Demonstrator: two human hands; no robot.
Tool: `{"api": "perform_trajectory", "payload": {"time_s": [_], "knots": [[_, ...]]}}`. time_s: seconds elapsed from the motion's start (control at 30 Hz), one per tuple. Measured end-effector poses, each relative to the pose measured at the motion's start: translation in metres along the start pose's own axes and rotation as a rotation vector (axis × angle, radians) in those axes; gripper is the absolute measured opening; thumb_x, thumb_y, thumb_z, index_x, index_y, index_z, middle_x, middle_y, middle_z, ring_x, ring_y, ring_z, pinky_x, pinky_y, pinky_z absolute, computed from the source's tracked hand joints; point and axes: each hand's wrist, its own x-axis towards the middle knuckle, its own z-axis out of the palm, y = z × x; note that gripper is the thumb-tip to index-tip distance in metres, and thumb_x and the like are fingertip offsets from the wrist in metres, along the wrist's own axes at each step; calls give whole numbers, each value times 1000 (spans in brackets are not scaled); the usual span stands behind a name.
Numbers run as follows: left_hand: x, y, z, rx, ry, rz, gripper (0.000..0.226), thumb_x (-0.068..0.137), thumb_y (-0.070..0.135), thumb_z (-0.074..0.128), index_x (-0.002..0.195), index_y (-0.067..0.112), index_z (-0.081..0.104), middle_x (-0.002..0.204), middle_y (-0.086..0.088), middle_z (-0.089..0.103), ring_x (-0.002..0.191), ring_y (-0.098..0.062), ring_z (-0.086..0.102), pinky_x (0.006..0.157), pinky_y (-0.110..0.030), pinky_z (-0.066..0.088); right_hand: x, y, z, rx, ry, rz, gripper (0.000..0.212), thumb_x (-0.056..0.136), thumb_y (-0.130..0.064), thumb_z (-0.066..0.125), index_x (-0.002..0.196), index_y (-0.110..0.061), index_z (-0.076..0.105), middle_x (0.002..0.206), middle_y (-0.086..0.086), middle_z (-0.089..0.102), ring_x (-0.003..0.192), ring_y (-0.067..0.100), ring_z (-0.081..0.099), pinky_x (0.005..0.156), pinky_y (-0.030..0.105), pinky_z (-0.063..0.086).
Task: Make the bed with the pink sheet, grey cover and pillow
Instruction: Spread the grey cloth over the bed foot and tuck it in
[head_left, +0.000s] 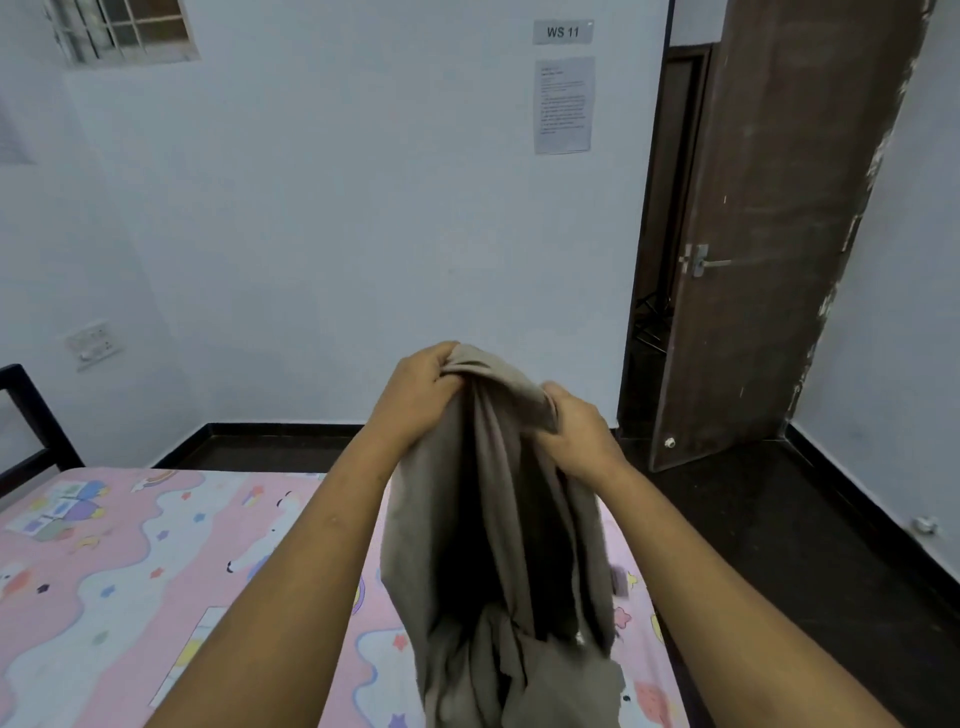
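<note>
Above the bed's foot edge, the left hand (422, 387) and right hand (576, 426) each clenched the bunched grey fabric cover (498, 545), which hung over the pink patterned cartoon-print sheet (130, 571); dark floor (779, 545) lay open rightward.

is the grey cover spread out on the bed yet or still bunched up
Bunched up. The grey cover hangs in folds from the left hand and right hand, above the pink sheet.
</note>
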Motion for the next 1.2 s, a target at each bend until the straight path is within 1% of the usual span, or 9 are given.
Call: {"api": "perform_trajectory", "payload": {"time_s": [0.17, 0.3, 0.47, 0.57, 0.67, 0.77, 0.87, 1.03, 1.2], "knots": [[11, 10, -7, -406, 214, -162, 25, 93, 7, 45, 97, 22, 65, 95, 11, 66, 91, -5, 60, 79, -16, 46, -37, 68, 28, 27, -177, 287, 24, 92, -16, 50, 110, -24, 65, 110, 3, 67, 104, 23, 60, 85, 30, 47], [16, 18, -10, -555, 231, -211, 21, 99, 14, 43, 104, 22, 61, 100, 9, 64, 94, -5, 59, 79, -16, 48, -35, 58, 34, 511, 46, 387, 25, 97, -11, 43, 107, -25, 61, 110, -2, 64, 101, 15, 55, 84, 27, 39], [19, 6, -22, -683, 256, -272, 18, 99, 20, 44, 109, 21, 60, 112, -2, 64, 104, -15, 60, 91, -30, 50, -16, 44, 21, 592, 170, 352, 22, 98, -14, 39, 106, -10, 59, 98, -1, 61, 107, 26, 55, 81, 29, 40], [17, -10, -28, -740, 308, -373, 18, 99, 22, 47, 113, 20, 58, 118, -6, 63, 109, -20, 59, 96, -35, 48, -14, 42, 19, 531, 7, 260, 44, 96, -40, 49, 131, -13, 52, 127, -3, 56, 124, 16, 49, 102, 27, 38], [11, -39, -28, -760, 385, -505, 21, 98, 25, 49, 117, 22, 57, 123, -6, 61, 115, -23, 58, 101, -40, 46, -16, 35, 18, 283, -353, 139, 55, 82, -42, 69, 131, -23, 52, 122, -13, 56, 115, 3, 51, 86, 9, 42], [5, -66, -22, -749, 467, -698, 23, 98, 26, 49, 118, 19, 56, 126, -8, 59, 114, -24, 57, 103, -43, 44, -15, 31, 22, -171, -662, 136, 54, 75, -54, 71, 124, -36, 56, 116, -10, 61, 102, 9, 56, 88, 23, 48], [7, -71, -17, -775, 486, -846, 30, 99, 24, 46, 125, 9, 52, 124, -10, 56, 106, -24, 54, 102, -40, 44, -3, 31, 27, -318, -761, 168, 39, 90, -37, 58, 127, -28, 55, 125, 2, 61, 110, 21, 58, 91, 28, 45], [62, -40, -57, -858, 604, -751, 39, 97, 25, 52, 129, 4, 52, 129, -10, 56, 117, -26, 55, 100, -38, 46, 86, -17, -40, -286, -189, 98, 32, 96, -7, 39, 121, 0, 57, 132, 20, 53, 121, 31, 50, 92, 30, 38], [131, 71, -156, -710, 957, -51, 26, 92, 21, 57, 115, 11, 57, 109, -6, 63, 100, -17, 59, 91, -29, 47, 166, -178, -176, 325, 482, -131, 39, 90, -1, 28, 103, -15, 62, 102, 7, 61, 90, 24, 55, 62, 24, 45]]}}
